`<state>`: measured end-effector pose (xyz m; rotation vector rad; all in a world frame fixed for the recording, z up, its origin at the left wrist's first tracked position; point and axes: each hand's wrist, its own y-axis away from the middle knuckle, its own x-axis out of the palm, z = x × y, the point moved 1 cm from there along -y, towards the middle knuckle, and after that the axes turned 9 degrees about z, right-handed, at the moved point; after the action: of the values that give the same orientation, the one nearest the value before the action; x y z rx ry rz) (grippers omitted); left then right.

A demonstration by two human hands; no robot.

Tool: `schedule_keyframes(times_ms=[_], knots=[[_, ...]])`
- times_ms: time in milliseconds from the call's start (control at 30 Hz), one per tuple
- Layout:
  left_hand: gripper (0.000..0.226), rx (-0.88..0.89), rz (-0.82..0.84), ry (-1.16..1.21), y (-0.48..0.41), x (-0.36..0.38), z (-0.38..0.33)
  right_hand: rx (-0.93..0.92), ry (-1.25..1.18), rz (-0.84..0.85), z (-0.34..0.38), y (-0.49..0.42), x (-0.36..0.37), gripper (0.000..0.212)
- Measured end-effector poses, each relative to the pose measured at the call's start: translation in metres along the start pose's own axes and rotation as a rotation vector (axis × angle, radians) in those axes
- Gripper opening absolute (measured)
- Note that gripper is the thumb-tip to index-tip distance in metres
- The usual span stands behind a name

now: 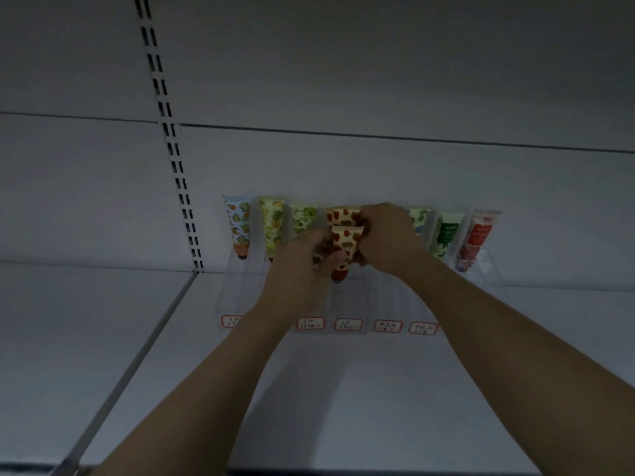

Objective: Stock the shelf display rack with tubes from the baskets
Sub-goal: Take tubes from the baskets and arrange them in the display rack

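Observation:
A clear display rack with several lanes stands on the white shelf against the back wall. Tubes stand upright at the back of its lanes: an orange-print tube, a yellow pineapple-print tube, a green-print tube, a strawberry-print tube, a dark green tube and a red tube. My left hand grips a second strawberry tube over the middle lane. My right hand holds the same tube from the right, fingers curled, hiding part of a further tube.
Red-bordered labels line the rack's front edge. A slotted upright runs down the back wall at the left, and a shelf seam runs forward below it. White shelf surface stretches in front of the rack. No baskets show.

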<state>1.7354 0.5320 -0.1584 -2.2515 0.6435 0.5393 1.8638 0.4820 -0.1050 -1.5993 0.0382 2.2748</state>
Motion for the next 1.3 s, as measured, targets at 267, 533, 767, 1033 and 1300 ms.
schedule_keyframes(times_ms=[267,533,767,1033,1300], knots=[[0.012,-0.001,-0.055,-0.073,-0.002,0.000,0.008,-0.024,0.103,0.057,0.001,-0.009,-0.004,0.009],[0.006,0.100,-0.045,-0.092,-0.001,0.002,0.007,-0.072,0.070,-0.014,-0.004,-0.005,0.005,0.018],[0.009,0.120,-0.071,-0.085,-0.001,0.009,0.012,-0.136,0.009,-0.118,-0.009,0.002,0.017,0.010],[0.008,0.082,-0.104,-0.121,0.000,0.010,0.009,-0.176,0.077,-0.128,-0.013,-0.006,0.018,0.015],[0.012,0.085,-0.110,-0.094,0.000,0.014,0.015,-0.162,0.058,-0.116,-0.018,-0.006,0.022,0.013]])
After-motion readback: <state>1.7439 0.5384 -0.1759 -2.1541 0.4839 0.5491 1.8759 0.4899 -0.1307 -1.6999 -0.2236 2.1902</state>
